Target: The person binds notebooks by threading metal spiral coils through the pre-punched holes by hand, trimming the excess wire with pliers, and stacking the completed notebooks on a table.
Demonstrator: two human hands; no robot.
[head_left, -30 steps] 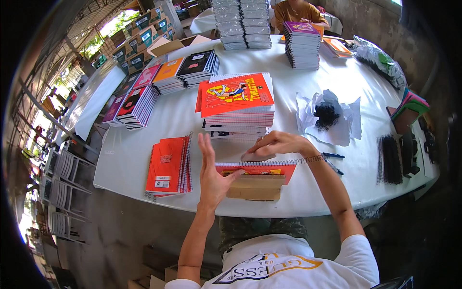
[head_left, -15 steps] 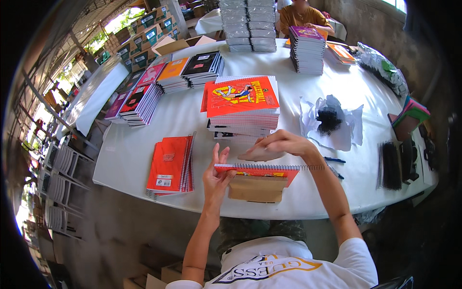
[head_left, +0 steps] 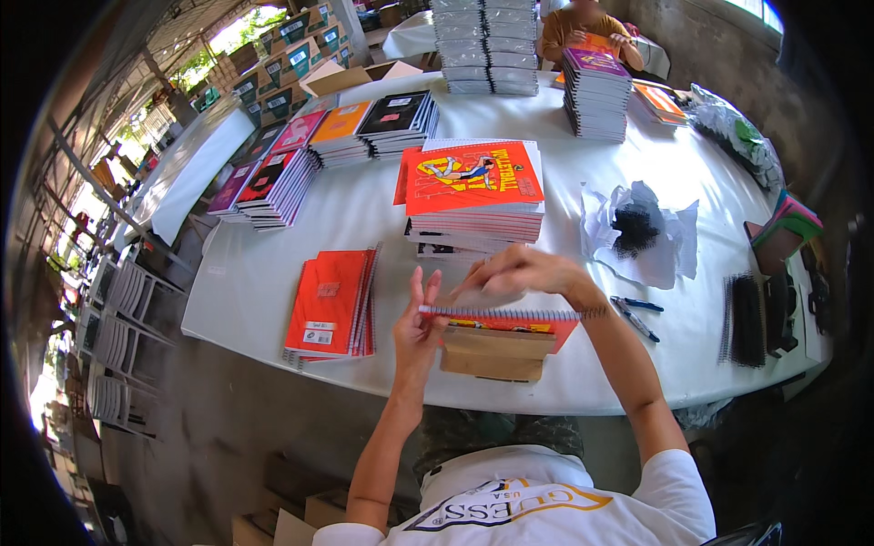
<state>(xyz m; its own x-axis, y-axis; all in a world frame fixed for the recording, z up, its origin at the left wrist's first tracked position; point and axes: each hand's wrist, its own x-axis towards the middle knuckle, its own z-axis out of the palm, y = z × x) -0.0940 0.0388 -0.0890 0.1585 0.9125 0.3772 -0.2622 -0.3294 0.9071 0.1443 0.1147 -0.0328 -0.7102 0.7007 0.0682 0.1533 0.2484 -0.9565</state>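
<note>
A red spiral notebook (head_left: 566, 335) stands with its coil edge upward, against a folded brown cardboard piece (head_left: 492, 355). The dark coil runs along its top and sticks out beyond the right end. My left hand (head_left: 417, 329) pinches the notebook's left end between thumb and fingers, other fingers raised. Above the coil, my right hand (head_left: 528, 271) is closed on a flat greyish-brown piece (head_left: 466, 297), blurred by motion. Just beyond sits a tall stack of red-covered notebooks (head_left: 473, 182). To the left lies a smaller pile of red notebooks (head_left: 330, 305).
White paper (head_left: 655, 250) with loose black coils lies right, near blue pens (head_left: 637, 318). More black coils (head_left: 745, 318) rest at the right edge. Stacked notebooks (head_left: 396, 118) and wrapped bundles (head_left: 487, 45) stand farther back. Another person (head_left: 583, 32) sits across the table.
My right hand has moved a little left along the coil, with the greyish-brown piece. My left hand still holds the notebook's end. The whole view has shifted slightly.
</note>
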